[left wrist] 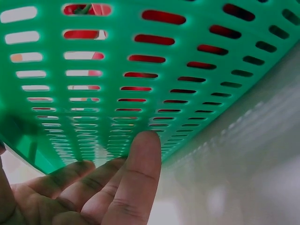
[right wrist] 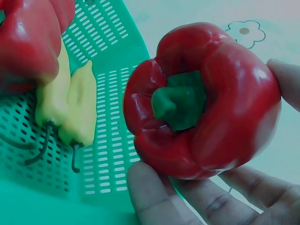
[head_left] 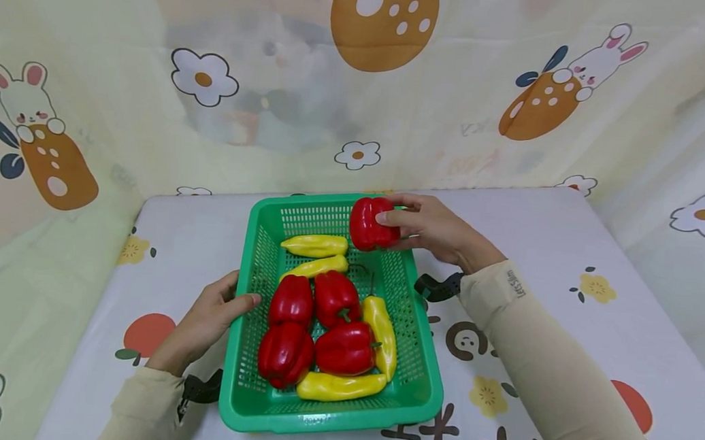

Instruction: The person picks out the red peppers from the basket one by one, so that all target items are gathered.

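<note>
My right hand (head_left: pixel 434 229) grips a red bell pepper (head_left: pixel 372 224) above the far right corner of a green basket (head_left: pixel 326 423). In the right wrist view the pepper (right wrist: pixel 234 103) shows its green stem, with thumb and fingers (right wrist: pixel 150 197) around it. My left hand (head_left: pixel 207 315) holds the basket's left side, thumb over the rim; in the left wrist view its fingers (left wrist: pixel 140 173) lie against the outside of the slotted wall (left wrist: pixel 112 61). Inside the basket are several red peppers (head_left: pixel 346 348) in the near half and several long yellow peppers (head_left: pixel 341 387) around and beyond them.
A white cloth with printed fruit and flowers (head_left: pixel 487 396) covers the table. Behind it hangs a pale curtain (head_left: pixel 287 106) printed with rabbits and flowers. Dark straps (head_left: pixel 440 287) are at both wrists.
</note>
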Demonstrator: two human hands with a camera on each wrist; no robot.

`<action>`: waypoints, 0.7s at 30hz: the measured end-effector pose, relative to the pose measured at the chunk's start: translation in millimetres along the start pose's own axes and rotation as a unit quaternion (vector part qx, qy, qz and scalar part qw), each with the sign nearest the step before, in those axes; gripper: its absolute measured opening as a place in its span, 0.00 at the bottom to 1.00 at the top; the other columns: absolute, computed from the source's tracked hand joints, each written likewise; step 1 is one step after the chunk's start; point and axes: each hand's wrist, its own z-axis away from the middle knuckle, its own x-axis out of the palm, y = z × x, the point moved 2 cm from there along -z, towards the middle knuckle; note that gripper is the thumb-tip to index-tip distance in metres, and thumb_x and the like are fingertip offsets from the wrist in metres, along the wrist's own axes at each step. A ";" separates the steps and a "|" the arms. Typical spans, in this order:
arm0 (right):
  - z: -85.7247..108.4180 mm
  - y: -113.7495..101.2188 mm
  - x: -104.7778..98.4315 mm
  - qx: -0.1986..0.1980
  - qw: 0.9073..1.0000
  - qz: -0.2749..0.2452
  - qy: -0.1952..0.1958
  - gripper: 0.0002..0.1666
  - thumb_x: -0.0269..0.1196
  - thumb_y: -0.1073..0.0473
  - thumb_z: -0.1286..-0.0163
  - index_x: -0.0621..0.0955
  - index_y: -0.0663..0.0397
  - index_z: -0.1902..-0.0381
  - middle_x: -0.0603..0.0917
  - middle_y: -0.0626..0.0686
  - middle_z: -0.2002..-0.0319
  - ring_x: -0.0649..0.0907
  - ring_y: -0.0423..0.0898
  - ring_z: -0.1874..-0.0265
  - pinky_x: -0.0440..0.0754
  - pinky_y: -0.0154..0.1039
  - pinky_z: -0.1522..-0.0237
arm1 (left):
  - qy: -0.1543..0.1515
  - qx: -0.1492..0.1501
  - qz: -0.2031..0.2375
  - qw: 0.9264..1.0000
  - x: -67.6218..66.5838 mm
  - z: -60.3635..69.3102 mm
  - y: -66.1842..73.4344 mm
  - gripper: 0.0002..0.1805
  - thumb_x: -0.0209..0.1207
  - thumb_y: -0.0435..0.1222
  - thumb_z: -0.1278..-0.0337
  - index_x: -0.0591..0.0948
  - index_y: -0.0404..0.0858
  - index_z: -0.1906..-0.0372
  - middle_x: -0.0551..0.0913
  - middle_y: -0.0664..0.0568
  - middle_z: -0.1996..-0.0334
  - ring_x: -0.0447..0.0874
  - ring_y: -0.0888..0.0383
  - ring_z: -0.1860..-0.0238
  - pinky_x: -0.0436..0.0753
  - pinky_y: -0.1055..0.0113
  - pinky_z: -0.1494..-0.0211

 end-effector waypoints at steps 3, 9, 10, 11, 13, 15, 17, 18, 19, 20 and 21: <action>1.8 1.1 -3.8 -0.004 1.000 0.002 0.005 0.36 0.64 0.54 0.26 0.68 0.60 0.25 0.76 0.63 0.35 0.84 0.56 0.49 0.88 0.52 0.44 | 0.001 -0.001 0.000 1.000 0.1 -0.1 -0.5 0.30 0.55 0.37 0.26 0.67 0.33 0.25 0.81 0.30 0.43 0.92 0.45 0.59 0.92 0.54 0.60; 4.8 0.0 -11.9 -0.006 1.000 0.009 0.014 0.36 0.64 0.55 0.25 0.68 0.61 0.25 0.76 0.63 0.34 0.82 0.57 0.45 0.88 0.52 0.44 | 0.004 -0.004 0.000 1.000 0.4 0.2 0.0 0.30 0.55 0.37 0.26 0.66 0.33 0.24 0.81 0.30 0.43 0.92 0.45 0.59 0.92 0.54 0.59; 5.3 -0.4 -12.9 -0.006 1.000 0.008 0.015 0.36 0.64 0.55 0.25 0.68 0.61 0.25 0.76 0.63 0.34 0.82 0.58 0.45 0.88 0.52 0.44 | 0.005 -0.004 0.000 1.000 0.4 0.4 0.1 0.30 0.55 0.37 0.26 0.66 0.33 0.24 0.81 0.30 0.43 0.92 0.45 0.59 0.92 0.54 0.59; 5.8 -0.9 -13.7 -0.005 1.000 0.008 0.015 0.36 0.64 0.54 0.25 0.68 0.61 0.25 0.76 0.63 0.34 0.82 0.58 0.44 0.88 0.52 0.44 | 0.005 -0.005 0.000 1.000 0.4 0.5 0.1 0.30 0.54 0.37 0.26 0.66 0.33 0.24 0.81 0.30 0.42 0.92 0.45 0.59 0.92 0.54 0.60; 7.0 -1.9 -15.3 -0.004 1.000 0.007 0.018 0.35 0.64 0.55 0.25 0.68 0.61 0.25 0.76 0.62 0.34 0.82 0.58 0.44 0.88 0.52 0.44 | 0.005 -0.005 0.000 1.000 0.5 0.6 0.1 0.30 0.54 0.37 0.26 0.66 0.33 0.24 0.81 0.30 0.42 0.92 0.45 0.59 0.92 0.54 0.60; 8.3 -2.7 -17.1 -0.002 1.000 0.005 0.022 0.35 0.64 0.55 0.26 0.68 0.60 0.25 0.76 0.62 0.33 0.81 0.58 0.43 0.88 0.51 0.45 | 0.005 -0.005 0.001 1.000 0.5 0.6 0.2 0.30 0.54 0.37 0.26 0.66 0.33 0.24 0.81 0.30 0.42 0.92 0.45 0.59 0.92 0.54 0.60; 9.5 -3.6 -19.0 -0.001 1.000 0.004 0.026 0.36 0.64 0.55 0.25 0.68 0.61 0.25 0.75 0.62 0.33 0.80 0.58 0.42 0.88 0.51 0.44 | 0.004 -0.003 0.002 1.000 0.6 0.5 0.3 0.30 0.54 0.37 0.26 0.66 0.33 0.24 0.81 0.30 0.42 0.92 0.45 0.59 0.92 0.54 0.60; 10.2 -3.9 -20.2 -0.001 1.000 0.003 0.028 0.36 0.64 0.55 0.25 0.68 0.61 0.25 0.75 0.62 0.33 0.80 0.57 0.42 0.88 0.51 0.44 | 0.004 -0.003 0.002 1.000 0.7 0.5 0.4 0.30 0.54 0.37 0.26 0.66 0.32 0.25 0.81 0.30 0.43 0.92 0.45 0.59 0.92 0.54 0.60; 10.8 -4.2 -21.4 0.000 1.000 0.000 0.030 0.36 0.64 0.55 0.25 0.67 0.61 0.25 0.75 0.62 0.33 0.81 0.58 0.43 0.88 0.51 0.44 | 0.004 -0.002 0.002 1.000 0.8 0.4 0.5 0.30 0.54 0.37 0.26 0.66 0.32 0.25 0.81 0.30 0.43 0.92 0.45 0.59 0.92 0.54 0.60; 11.6 -4.5 -22.8 0.001 0.999 -0.002 0.032 0.36 0.63 0.55 0.25 0.67 0.61 0.25 0.75 0.62 0.32 0.81 0.57 0.43 0.88 0.51 0.44 | 0.003 -0.002 0.003 1.000 0.9 0.4 0.5 0.30 0.54 0.37 0.26 0.67 0.32 0.25 0.81 0.30 0.43 0.92 0.45 0.59 0.92 0.54 0.59; 12.3 -4.8 -24.3 0.001 0.999 -0.005 0.034 0.36 0.63 0.55 0.25 0.67 0.62 0.25 0.74 0.62 0.32 0.81 0.57 0.43 0.88 0.51 0.44 | 0.003 -0.002 0.002 1.000 0.9 0.3 0.5 0.30 0.54 0.37 0.26 0.67 0.32 0.25 0.81 0.30 0.43 0.92 0.46 0.59 0.92 0.54 0.59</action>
